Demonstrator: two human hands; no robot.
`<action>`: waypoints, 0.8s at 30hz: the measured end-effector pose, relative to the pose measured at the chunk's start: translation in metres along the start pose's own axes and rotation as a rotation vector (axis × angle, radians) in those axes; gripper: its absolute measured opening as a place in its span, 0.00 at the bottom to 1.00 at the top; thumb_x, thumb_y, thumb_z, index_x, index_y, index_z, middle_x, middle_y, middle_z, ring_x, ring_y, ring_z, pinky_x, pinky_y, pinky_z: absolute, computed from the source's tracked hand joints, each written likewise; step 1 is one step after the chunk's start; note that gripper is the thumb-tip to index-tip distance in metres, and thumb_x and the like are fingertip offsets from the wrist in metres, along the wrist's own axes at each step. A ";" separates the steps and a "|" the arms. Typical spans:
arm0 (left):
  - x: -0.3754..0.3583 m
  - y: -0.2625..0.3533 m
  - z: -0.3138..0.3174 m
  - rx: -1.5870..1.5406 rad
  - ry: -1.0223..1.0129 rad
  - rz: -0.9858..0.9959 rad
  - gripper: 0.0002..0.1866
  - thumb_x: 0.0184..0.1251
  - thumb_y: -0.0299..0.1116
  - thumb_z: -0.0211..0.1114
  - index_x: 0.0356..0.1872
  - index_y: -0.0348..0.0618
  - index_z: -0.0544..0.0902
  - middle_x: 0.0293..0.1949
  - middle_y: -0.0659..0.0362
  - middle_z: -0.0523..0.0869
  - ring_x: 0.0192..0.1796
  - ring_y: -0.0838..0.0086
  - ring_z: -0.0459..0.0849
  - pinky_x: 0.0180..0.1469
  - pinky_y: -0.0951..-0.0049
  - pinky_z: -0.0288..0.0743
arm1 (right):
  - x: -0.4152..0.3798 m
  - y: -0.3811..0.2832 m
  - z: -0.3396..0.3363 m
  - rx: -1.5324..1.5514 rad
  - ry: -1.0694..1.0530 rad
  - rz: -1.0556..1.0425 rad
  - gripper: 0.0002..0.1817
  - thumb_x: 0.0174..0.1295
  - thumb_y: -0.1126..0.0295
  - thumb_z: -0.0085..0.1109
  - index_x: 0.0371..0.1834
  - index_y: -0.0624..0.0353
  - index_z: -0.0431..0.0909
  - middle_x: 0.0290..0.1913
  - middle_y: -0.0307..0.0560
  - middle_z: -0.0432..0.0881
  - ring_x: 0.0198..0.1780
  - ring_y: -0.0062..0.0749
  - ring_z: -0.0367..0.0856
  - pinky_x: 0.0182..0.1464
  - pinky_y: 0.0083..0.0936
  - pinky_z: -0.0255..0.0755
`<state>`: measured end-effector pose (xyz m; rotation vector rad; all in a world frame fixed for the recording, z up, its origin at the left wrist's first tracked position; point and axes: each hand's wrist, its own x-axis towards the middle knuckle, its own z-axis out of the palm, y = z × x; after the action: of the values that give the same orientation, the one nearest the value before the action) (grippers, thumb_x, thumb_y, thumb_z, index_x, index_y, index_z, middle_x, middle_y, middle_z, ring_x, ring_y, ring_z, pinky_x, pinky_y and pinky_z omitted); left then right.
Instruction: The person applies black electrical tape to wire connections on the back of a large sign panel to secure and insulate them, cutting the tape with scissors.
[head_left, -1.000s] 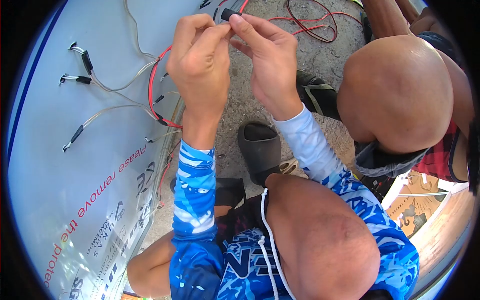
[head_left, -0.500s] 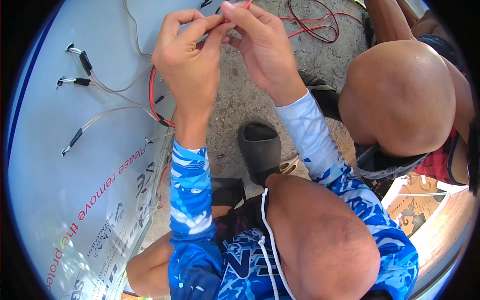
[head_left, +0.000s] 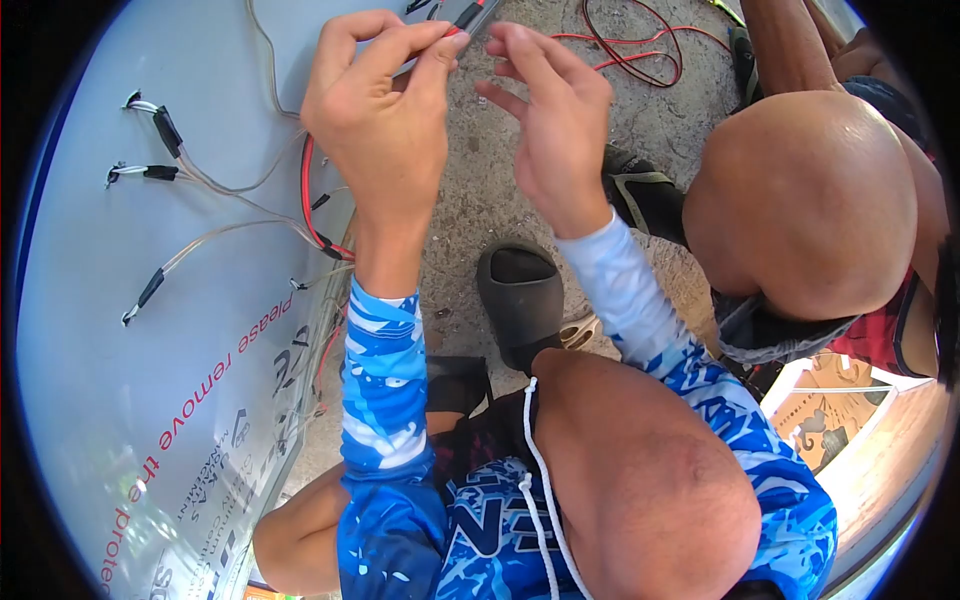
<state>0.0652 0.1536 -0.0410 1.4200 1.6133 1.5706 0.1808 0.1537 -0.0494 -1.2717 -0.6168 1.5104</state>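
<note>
At the top centre, my left hand [head_left: 385, 130] pinches a red wire [head_left: 453, 31] between thumb and fingertips, where a black sleeve [head_left: 468, 15] wraps the wire. My right hand [head_left: 560, 120] is just to the right, apart from the wire, its fingers spread and holding nothing. Left of my left hand, a thicker red cable [head_left: 306, 190] runs down along the edge of the grey-white panel [head_left: 90, 400]. Thin clear wires [head_left: 215, 232] with black-wrapped joints [head_left: 168, 130] come out of holes in the panel.
Red and dark wire loops [head_left: 640, 60] lie on the concrete floor [head_left: 465, 190] at the top right. Another person's bent knee [head_left: 800, 200] and sandalled foot [head_left: 645, 195] are on the right. My dark clog [head_left: 520, 295] stands mid-floor. A cardboard box [head_left: 830, 425] sits at the lower right.
My right hand has let go of the red wire and moved right and slightly down, its fingers opening. The black sleeve by my left fingertips now shows.
</note>
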 end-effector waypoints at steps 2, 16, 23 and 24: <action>-0.002 -0.003 0.002 0.092 0.006 0.074 0.07 0.56 0.18 0.75 0.36 0.33 0.90 0.39 0.59 0.81 0.36 0.76 0.86 0.37 0.78 0.85 | -0.017 -0.009 0.013 -0.135 0.107 -0.153 0.14 0.70 0.66 0.65 0.50 0.66 0.85 0.43 0.42 0.87 0.43 0.21 0.81 0.44 0.25 0.81; -0.012 -0.003 0.005 0.208 -0.030 0.230 0.06 0.57 0.18 0.69 0.36 0.36 0.86 0.39 0.56 0.79 0.33 0.65 0.84 0.32 0.69 0.77 | 0.027 0.007 -0.015 0.329 -0.341 0.149 0.07 0.73 0.69 0.57 0.47 0.60 0.81 0.44 0.37 0.84 0.48 0.24 0.80 0.55 0.31 0.73; -0.030 0.063 -0.040 0.204 -0.123 0.138 0.04 0.66 0.19 0.65 0.41 0.34 0.84 0.40 0.56 0.84 0.34 0.76 0.85 0.28 0.77 0.79 | 0.058 0.059 -0.031 0.386 -0.419 0.267 0.09 0.74 0.63 0.60 0.46 0.57 0.81 0.36 0.35 0.83 0.34 0.22 0.78 0.38 0.21 0.71; -0.041 0.072 -0.049 -0.060 -0.060 -0.142 0.05 0.64 0.20 0.67 0.39 0.36 0.87 0.40 0.58 0.84 0.36 0.74 0.84 0.34 0.73 0.78 | 0.051 0.062 -0.030 0.390 -0.415 0.281 0.09 0.74 0.63 0.60 0.46 0.57 0.81 0.36 0.35 0.83 0.34 0.22 0.78 0.38 0.21 0.71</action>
<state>0.0611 0.0821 0.0240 1.2801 1.5815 1.4695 0.1901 0.1720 -0.1323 -0.7703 -0.3831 2.0387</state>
